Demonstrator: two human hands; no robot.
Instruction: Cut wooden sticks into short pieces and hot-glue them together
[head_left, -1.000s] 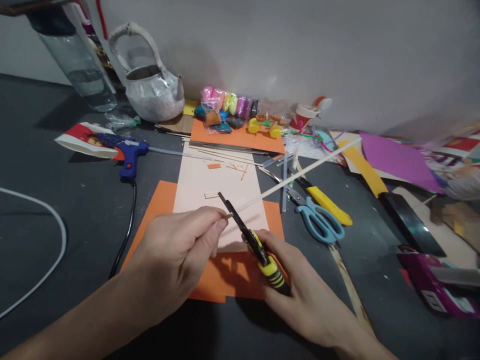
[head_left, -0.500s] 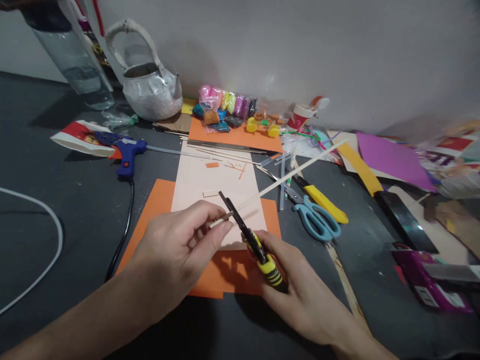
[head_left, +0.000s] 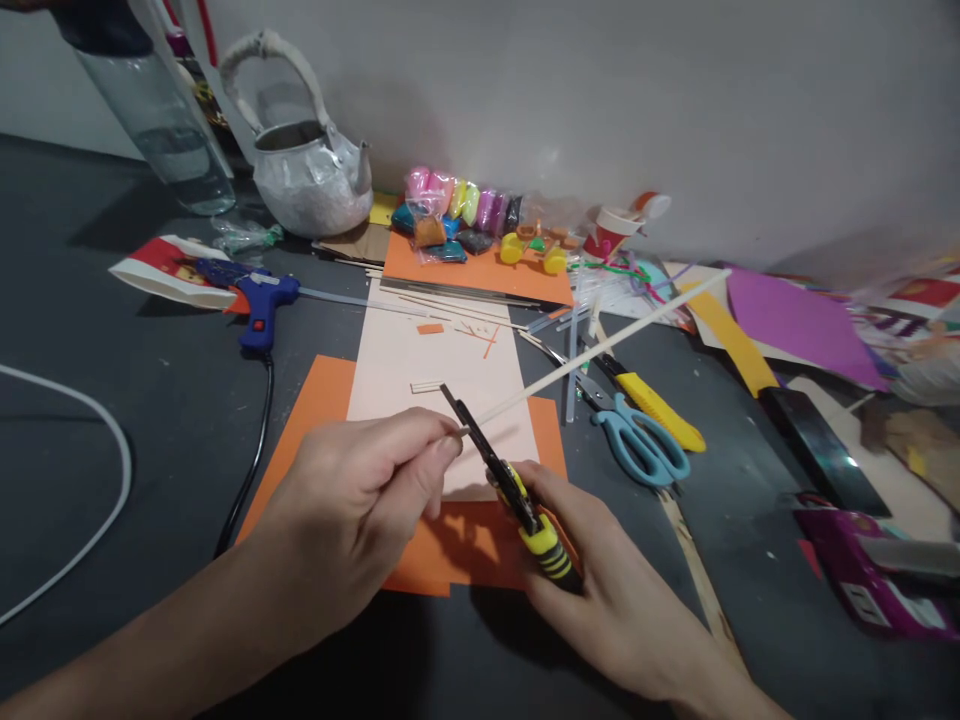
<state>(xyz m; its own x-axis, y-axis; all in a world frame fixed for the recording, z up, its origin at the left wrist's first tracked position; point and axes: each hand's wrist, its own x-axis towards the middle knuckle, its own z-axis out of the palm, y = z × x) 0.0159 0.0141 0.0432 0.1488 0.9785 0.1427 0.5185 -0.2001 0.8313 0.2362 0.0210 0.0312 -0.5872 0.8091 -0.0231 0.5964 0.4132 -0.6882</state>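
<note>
A thin pale wooden stick (head_left: pixel 600 346) slants up to the right, with its near end pinched between the thumb and fingers of my left hand (head_left: pixel 375 490). Closed around the yellow-and-black handles of a pair of pliers (head_left: pixel 513 489) is my right hand (head_left: pixel 600 590). The black jaws cross the stick just beside my left fingertips; whether they are clamped on it I cannot tell. Below lies a pale sheet (head_left: pixel 420 350) on orange paper (head_left: pixel 300 440). Short stick pieces (head_left: pixel 426 387) rest on the sheet beyond my left hand.
Left stand a blue glue gun (head_left: pixel 266 305), a metal kettle (head_left: pixel 311 180) and a water bottle (head_left: pixel 172 140). Packets of coloured clay (head_left: pixel 450 215) lie at the back. Blue-handled scissors (head_left: pixel 645 445), a yellow cutter (head_left: pixel 656 410) and a purple device (head_left: pixel 862 580) are at right.
My left fingers have closed further over the stick's near end, hiding the short part that showed before. The pliers remain across the stick. The view has shifted slightly.
</note>
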